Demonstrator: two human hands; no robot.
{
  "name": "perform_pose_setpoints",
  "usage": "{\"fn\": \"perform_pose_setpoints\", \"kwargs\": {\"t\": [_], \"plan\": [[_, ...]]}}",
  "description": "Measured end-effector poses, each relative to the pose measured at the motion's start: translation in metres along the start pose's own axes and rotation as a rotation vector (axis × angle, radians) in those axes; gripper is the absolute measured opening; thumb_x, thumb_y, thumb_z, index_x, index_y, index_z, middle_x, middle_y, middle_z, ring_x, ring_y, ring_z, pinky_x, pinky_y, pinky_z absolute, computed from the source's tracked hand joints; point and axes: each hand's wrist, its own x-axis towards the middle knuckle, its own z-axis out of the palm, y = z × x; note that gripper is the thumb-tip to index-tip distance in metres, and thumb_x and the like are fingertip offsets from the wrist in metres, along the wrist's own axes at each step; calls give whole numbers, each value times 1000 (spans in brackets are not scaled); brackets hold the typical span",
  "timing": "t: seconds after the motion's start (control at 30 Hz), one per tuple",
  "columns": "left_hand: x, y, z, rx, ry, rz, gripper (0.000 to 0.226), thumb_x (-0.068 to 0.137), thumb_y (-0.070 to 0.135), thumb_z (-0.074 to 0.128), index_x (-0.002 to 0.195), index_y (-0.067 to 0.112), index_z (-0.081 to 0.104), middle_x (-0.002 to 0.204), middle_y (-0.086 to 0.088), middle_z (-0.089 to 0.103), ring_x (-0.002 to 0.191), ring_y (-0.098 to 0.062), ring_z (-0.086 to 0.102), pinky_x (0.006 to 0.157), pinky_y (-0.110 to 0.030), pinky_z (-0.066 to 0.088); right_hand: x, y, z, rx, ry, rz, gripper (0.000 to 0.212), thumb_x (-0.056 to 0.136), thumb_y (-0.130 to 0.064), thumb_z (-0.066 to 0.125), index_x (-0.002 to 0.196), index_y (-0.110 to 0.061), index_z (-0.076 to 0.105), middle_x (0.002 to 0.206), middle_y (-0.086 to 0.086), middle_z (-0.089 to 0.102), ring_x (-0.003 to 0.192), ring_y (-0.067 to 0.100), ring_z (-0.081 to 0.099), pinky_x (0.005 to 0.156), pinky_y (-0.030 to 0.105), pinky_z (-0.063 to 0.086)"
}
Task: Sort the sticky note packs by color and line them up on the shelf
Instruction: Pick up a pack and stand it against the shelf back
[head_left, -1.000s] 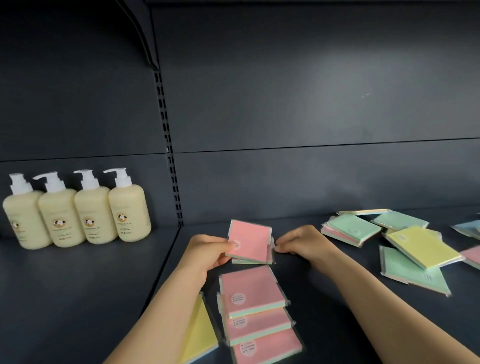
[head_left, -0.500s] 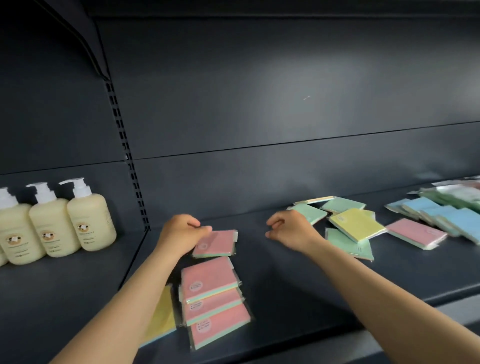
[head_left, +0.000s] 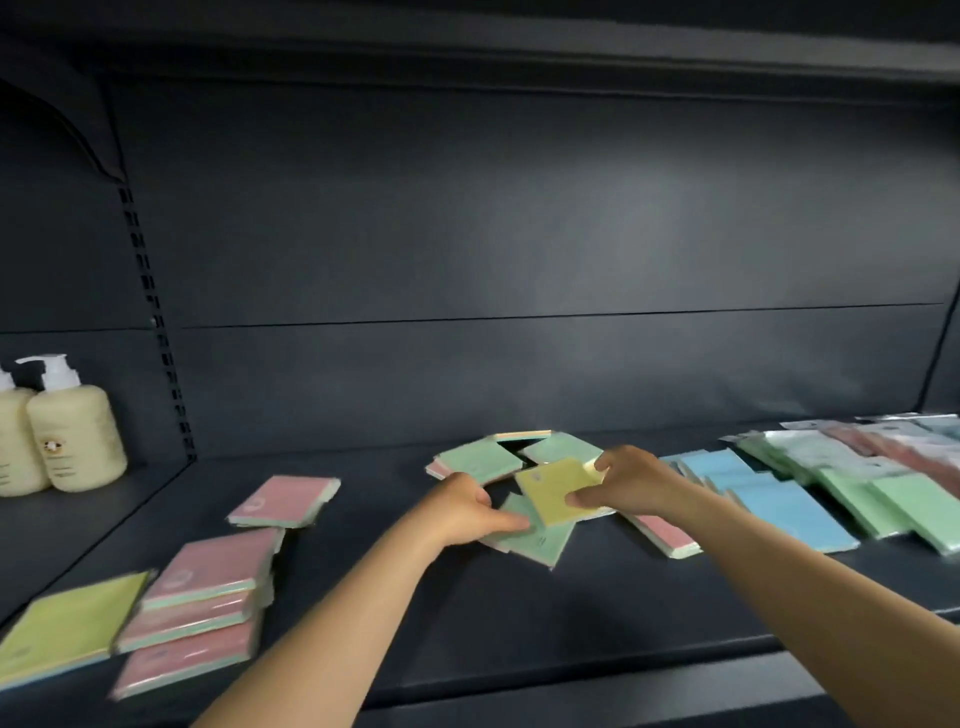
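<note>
1. Nearest, left: a column of pink sticky note packs (head_left: 208, 597) lies lined up beside one yellow pack (head_left: 67, 629) on the shelf (head_left: 467, 623).
2. Mid-shelf: the right hand (head_left: 623, 480) pinches a yellow sticky note pack (head_left: 558, 491); the left hand (head_left: 467, 512) grips, seemingly, the green pack (head_left: 535, 538) beneath.
3. Behind and rightward, green, blue and pink packs (head_left: 779, 499) remain unsorted.

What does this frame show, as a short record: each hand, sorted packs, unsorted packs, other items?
left hand: grips the green pack
right hand: pinches the yellow pack
sorted: pink row, with a yellow pack at left
unsorted: green, blue and pink packs, middle and right of the shelf
other: pump bottles, far left
</note>
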Motion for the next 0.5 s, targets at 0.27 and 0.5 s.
{"fn": "perform_pose_setpoints", "kwargs": {"t": [0.27,0.5], "plan": [[4,34,27,171,4,-186,74,64,50,80,119,12,49,112,2,59,99,-14,57,87,-25,45,19,2,-7,116,-184,-87,29,76,-33,75,70,-17,51,67,-4,49,59,10,49,53,18,38],[4,37,26,71,-18,-264,74,47,41,87,111,16,59,106,4,66,101,-16,63,95,-33,50,37,15,-10,300,-271,-59,40,70,-16,80,56,-14,42,53,1,37,45,14,32,44,21,27]]}}
